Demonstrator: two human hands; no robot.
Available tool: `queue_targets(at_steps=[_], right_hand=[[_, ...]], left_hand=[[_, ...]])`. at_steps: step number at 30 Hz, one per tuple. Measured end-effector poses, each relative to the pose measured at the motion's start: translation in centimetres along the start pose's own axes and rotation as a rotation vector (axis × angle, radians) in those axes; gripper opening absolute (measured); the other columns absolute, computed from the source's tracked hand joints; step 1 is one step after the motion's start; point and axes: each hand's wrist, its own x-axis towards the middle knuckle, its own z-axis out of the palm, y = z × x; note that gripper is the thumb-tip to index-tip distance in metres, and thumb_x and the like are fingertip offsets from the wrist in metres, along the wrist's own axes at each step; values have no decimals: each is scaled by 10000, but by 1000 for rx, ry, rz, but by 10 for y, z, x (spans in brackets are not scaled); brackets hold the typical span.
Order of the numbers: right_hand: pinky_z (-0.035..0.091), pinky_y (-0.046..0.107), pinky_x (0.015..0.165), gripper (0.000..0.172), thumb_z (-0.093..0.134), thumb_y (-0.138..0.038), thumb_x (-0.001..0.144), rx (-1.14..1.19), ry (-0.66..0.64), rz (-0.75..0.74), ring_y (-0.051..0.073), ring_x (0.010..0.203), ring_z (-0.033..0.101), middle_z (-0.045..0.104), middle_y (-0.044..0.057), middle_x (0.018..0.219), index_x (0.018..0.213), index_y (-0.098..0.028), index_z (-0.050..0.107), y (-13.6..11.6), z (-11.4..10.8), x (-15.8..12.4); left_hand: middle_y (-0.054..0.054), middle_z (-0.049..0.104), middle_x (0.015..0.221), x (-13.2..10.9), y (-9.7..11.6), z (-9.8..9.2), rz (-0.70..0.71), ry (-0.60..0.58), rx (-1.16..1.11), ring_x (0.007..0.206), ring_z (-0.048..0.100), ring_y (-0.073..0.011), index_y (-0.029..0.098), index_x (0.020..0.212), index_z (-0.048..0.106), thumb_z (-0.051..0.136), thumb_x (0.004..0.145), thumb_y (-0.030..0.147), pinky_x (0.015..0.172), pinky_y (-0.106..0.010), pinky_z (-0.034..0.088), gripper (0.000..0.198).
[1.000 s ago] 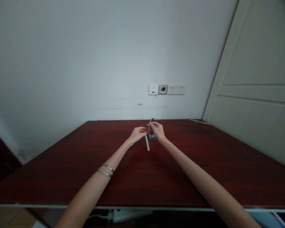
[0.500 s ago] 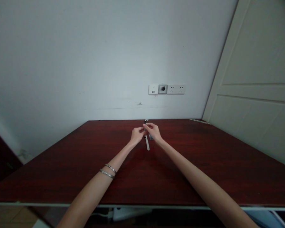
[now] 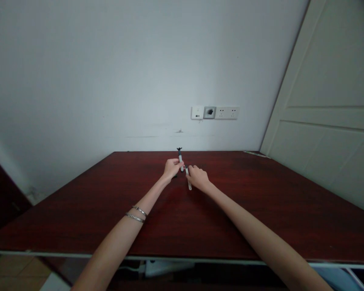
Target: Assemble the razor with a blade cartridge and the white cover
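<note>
My left hand (image 3: 171, 168) is closed around a slim stick (image 3: 180, 160) with a white handle and a dark, T-shaped head, which points up and away from me. My right hand (image 3: 198, 177) lies just to the right, its fingers curled at a narrow white strip (image 3: 189, 184) with a dark upper end. Thumb and fingers appear to grip this strip, whose rounded lower end sticks out below them. Beneath the left hand a small dark patch (image 3: 175, 176) shows, too small to name. Two silvery bracelets (image 3: 135, 217) circle the left forearm.
Both hands are above a dark red wooden tabletop (image 3: 245, 194). Behind it rises a white wall with sockets (image 3: 227, 112) and a switch plate (image 3: 197, 112). A pale panelled door (image 3: 327, 133) stands at right. Below the front edge lies a white object (image 3: 166, 267).
My hands, together at one dark-headed stick before, have parted. The left has tilted the stick leftward, baring its white handle; the right has come down to the white strip.
</note>
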Motion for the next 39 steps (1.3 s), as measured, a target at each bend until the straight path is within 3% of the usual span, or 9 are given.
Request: queue_targets(at_steps=[9, 15, 19, 22, 26, 29, 34, 39], right_hand=[[457, 368, 721, 339, 429, -250, 822, -105, -82, -48, 289, 909, 600, 596, 208, 1016, 1122, -105, 493, -15, 16, -9], [455, 357, 717, 343, 457, -184, 769, -15, -94, -38, 291, 895, 610, 627, 197, 966, 1095, -87, 503, -11, 6, -5], [447, 305, 670, 359, 476, -223, 746, 220, -23, -25, 252, 806, 624, 651, 154, 899, 1078, -102, 535, 10, -14, 10], [437, 260, 615, 402, 497, -207, 713, 454, 65, 6, 185, 661, 606, 648, 81, 718, 1091, -85, 559, 33, -26, 21], [368, 213, 422, 482, 450, -210, 719, 811, 126, 68, 107, 375, 454, 491, -50, 437, 1178, -82, 527, 58, -33, 21], [325, 195, 371, 493, 472, -225, 697, 998, 133, 54, 90, 351, 425, 507, -49, 468, 1170, -102, 538, 67, -39, 13], [400, 229, 504, 404, 507, -309, 733, 835, 229, -86, 123, 522, 506, 625, 24, 661, 1075, -130, 630, 79, -53, -3], [418, 261, 623, 431, 438, -376, 820, 638, 341, -40, 166, 679, 560, 663, 38, 783, 1180, -189, 585, 84, -54, -17]], left_hand=[[-53, 650, 613, -4, 8, 4, -68, -7, -39, 522, 608, -117, 90, 669, 598, 596, 740, 143, 560, -233, 477, 88], [-61, 654, 624, -5, 8, 4, -42, -23, -7, 537, 610, -119, 88, 673, 605, 604, 741, 160, 555, -227, 474, 99], [-59, 656, 635, -5, 6, 2, -25, -47, -9, 553, 616, -123, 85, 715, 611, 606, 740, 155, 547, -224, 472, 75], [-53, 647, 624, -5, 5, 1, -29, -70, -7, 541, 614, -122, 81, 735, 602, 605, 745, 150, 537, -224, 473, 69], [-59, 650, 633, -8, 7, 1, -33, -95, 18, 527, 614, -119, 80, 749, 592, 611, 751, 171, 529, -222, 473, 92], [-60, 652, 633, -12, 10, 1, -46, -108, 42, 531, 619, -118, 84, 748, 588, 615, 752, 188, 523, -210, 466, 108], [-58, 651, 638, -18, 12, 2, -79, -136, 82, 539, 623, -119, 97, 717, 586, 607, 755, 188, 528, -209, 468, 101], [-43, 639, 627, -19, 11, 2, -53, -163, 89, 544, 626, -123, 109, 703, 563, 590, 754, 146, 546, -228, 482, 68]])
